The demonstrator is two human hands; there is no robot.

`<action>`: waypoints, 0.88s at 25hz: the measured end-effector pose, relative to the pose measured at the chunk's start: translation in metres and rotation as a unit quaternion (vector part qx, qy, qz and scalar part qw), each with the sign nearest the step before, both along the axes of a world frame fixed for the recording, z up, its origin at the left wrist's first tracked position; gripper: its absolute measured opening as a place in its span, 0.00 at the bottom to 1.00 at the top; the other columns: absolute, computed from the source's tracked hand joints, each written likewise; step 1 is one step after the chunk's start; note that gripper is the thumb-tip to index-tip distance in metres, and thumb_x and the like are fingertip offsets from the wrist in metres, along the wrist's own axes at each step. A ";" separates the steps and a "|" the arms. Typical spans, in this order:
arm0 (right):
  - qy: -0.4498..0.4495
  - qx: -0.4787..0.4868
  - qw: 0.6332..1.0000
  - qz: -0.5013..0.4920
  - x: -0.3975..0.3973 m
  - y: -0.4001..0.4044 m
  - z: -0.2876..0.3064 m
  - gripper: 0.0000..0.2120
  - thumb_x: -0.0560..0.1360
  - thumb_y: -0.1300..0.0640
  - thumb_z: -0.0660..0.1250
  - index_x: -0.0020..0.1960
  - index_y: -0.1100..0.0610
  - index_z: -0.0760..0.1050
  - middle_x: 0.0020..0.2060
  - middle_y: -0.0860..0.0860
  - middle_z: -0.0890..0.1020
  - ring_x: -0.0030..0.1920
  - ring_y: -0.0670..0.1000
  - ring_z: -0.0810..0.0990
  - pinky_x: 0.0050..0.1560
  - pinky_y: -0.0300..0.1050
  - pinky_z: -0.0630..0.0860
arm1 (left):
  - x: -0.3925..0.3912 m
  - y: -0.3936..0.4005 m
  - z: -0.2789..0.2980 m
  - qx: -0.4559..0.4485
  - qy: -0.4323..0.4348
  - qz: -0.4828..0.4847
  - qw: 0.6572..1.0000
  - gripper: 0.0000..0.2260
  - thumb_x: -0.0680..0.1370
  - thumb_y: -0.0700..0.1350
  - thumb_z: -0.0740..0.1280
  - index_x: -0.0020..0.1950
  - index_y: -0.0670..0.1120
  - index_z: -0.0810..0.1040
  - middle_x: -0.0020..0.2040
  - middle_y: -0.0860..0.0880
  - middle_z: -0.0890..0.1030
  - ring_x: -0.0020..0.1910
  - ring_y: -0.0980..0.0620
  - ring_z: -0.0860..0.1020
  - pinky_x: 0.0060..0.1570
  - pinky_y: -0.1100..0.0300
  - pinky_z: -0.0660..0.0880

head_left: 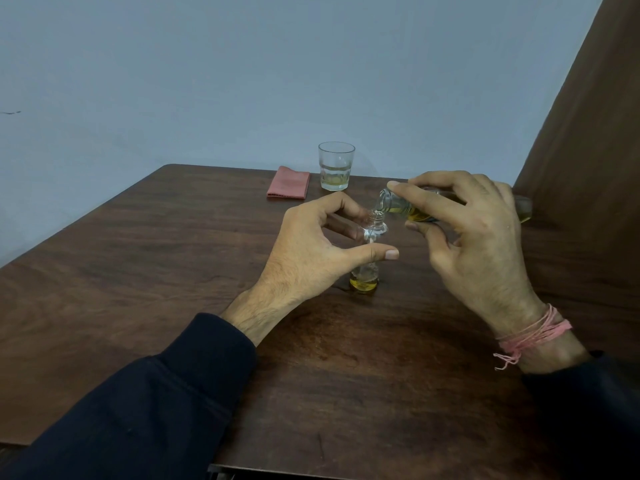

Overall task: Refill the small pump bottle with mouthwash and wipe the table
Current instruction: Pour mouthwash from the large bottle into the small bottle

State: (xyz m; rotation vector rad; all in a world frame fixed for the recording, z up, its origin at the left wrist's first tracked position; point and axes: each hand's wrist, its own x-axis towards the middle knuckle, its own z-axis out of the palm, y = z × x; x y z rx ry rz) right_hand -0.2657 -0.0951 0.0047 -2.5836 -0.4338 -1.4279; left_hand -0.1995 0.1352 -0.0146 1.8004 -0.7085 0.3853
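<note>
A small clear bottle (pixel 364 278) stands upright in the middle of the brown table (pixel 173 271), with a little yellow liquid at its bottom. My left hand (pixel 322 251) curls round its upper part, thumb in front, fingers behind near the neck. My right hand (pixel 474 237) grips a larger clear bottle (pixel 401 207) of yellow mouthwash, tipped almost flat with its mouth just above the small bottle's opening. A thin stream runs from it into the neck. No pump top is in view.
A glass tumbler (pixel 336 166) with some pale liquid stands at the table's far edge. A folded pink cloth (pixel 288 183) lies just left of it. A blue wall rises behind, and a brown panel (pixel 581 133) stands on the right.
</note>
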 end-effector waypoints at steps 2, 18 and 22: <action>0.000 -0.002 1.000 -0.001 0.000 0.000 0.000 0.26 0.78 0.63 0.79 0.74 0.48 0.83 0.65 0.49 0.84 0.61 0.56 0.82 0.65 0.56 0.70 | 0.000 0.000 0.000 0.000 0.002 0.000 1.000 0.21 0.67 0.60 0.91 0.51 0.56 0.86 0.49 0.56 0.91 0.50 0.56 0.90 0.55 0.51 0.89; -0.005 0.003 1.000 0.000 0.001 -0.001 0.000 0.26 0.78 0.63 0.78 0.74 0.46 0.83 0.65 0.47 0.84 0.60 0.55 0.81 0.66 0.49 0.67 | -0.001 0.000 0.002 -0.002 -0.008 0.002 1.000 0.20 0.66 0.61 0.91 0.49 0.58 0.85 0.47 0.59 0.90 0.48 0.58 0.90 0.52 0.57 0.88; -0.006 0.002 1.000 0.001 0.001 -0.001 -0.001 0.26 0.78 0.62 0.78 0.74 0.46 0.83 0.65 0.47 0.84 0.60 0.54 0.81 0.66 0.49 0.66 | -0.001 0.000 0.002 -0.002 -0.013 0.002 1.000 0.20 0.66 0.60 0.91 0.49 0.59 0.85 0.47 0.59 0.90 0.49 0.57 0.90 0.52 0.58 0.88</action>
